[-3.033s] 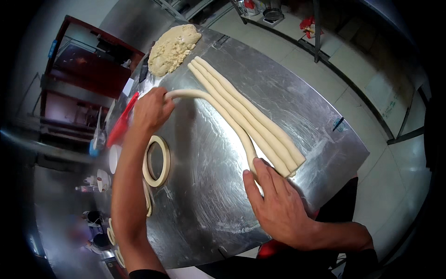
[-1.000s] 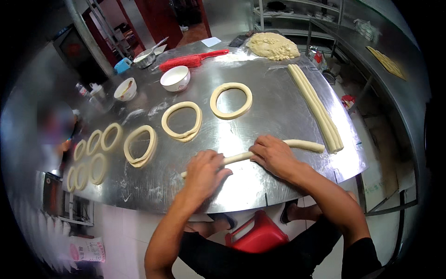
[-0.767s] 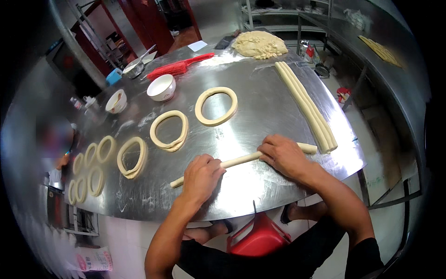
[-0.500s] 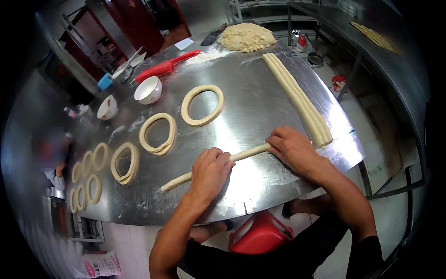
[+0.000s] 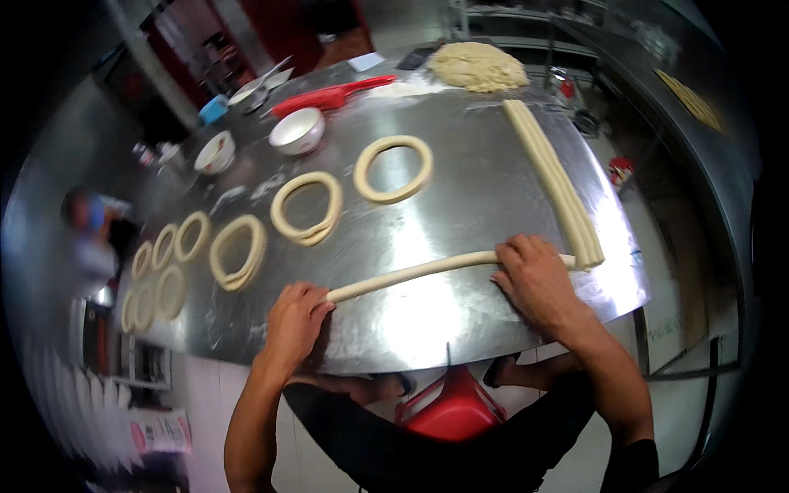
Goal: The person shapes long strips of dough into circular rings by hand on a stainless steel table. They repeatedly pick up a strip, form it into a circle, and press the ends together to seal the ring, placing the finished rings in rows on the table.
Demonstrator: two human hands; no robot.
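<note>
A long pale dough rope [image 5: 419, 269] lies across the near part of the steel table, slightly bowed. Curled over its left end is my left hand [image 5: 296, 319], with the fingers closed and the thumb against the dough. My right hand [image 5: 538, 279] is closed over the rope near its other end. A short tip of the rope sticks out past that hand, close to a bundle of dough strips [image 5: 559, 185] lying side by side. Several dough rings rest left of the rope, among them a large ring [image 5: 362, 191], a second ring [image 5: 277, 222] and a third [image 5: 215, 267].
At the back sits a big dough mound [image 5: 477, 67] beside scattered flour [image 5: 407, 86]. A red brush [image 5: 308, 103], a white bowl [image 5: 297, 131] and another bowl [image 5: 215, 154] stand far left. Below the steel table's [image 5: 345, 357] near edge is a red stool [image 5: 454, 408]. Another person [image 5: 94, 238] is at the left.
My left hand has slid left to the rope's end, and my right hand has moved slightly right along it. More of the rope shows between them. The view has shifted a little.
</note>
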